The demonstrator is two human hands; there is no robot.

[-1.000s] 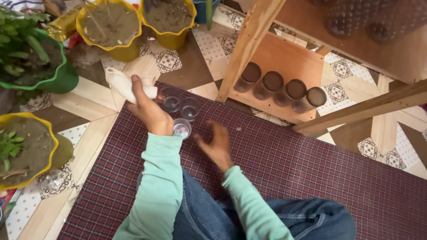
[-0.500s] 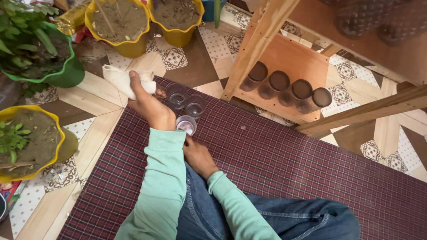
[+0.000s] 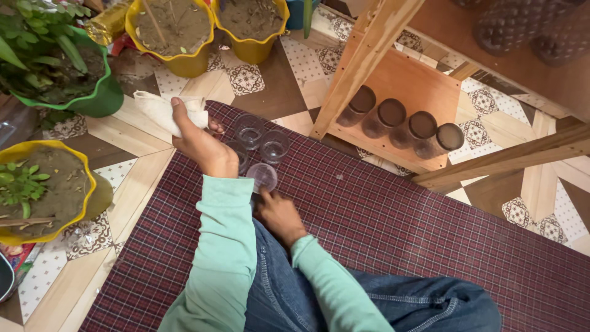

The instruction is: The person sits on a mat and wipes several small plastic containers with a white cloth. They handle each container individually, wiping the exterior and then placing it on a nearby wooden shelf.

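Since half a second ago the right hand (image 3: 279, 215) has slid a little nearer the body while staying at the closest clear glass (image 3: 262, 177), and the view has drifted slightly so the pots sit lower in frame. That hand now rests on the maroon checked mat (image 3: 393, 227) with its fingertips touching the near rim of the glass; whether they pinch it or merely steady it I cannot tell, since the wrist hides the thumb. The left hand (image 3: 200, 144) is closed around a crumpled white cloth (image 3: 157, 110), held out over the far left edge of the mat, probably kept ready for wiping. Two more clear glasses (image 3: 261, 138) stand upright just beyond, clustered close together so all are within easy reach. To the right, on the low shelf of a wooden rack (image 3: 399, 86), four dark-lidded jars (image 3: 405, 126) lie in a row. Yellow pots of soil (image 3: 178, 31) and a green pot with a leafy plant (image 3: 58, 67) line the patterned tile floor (image 3: 258, 80) at far left
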